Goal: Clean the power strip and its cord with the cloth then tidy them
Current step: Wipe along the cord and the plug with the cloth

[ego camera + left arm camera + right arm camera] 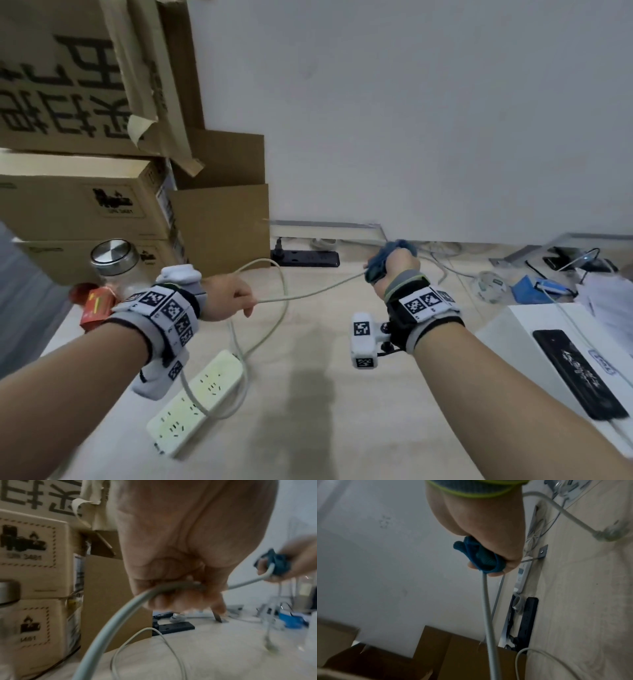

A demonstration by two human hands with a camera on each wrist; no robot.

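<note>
Your left hand [228,297] pinches the limp, light cord [308,292]; at three o'clock, your right hand [397,270] grips it through the cloth [378,263]. Hold it taut.

Cord [485,609] stretch inside cloth [481,558] hidden; plug [270,644] motion-blurred; power strip [195,399] partly behind left wrist camera.

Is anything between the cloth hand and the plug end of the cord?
Nothing visible. The right hand grips the cloth around the cord; beyond it the cord hangs free to its plug.
</note>
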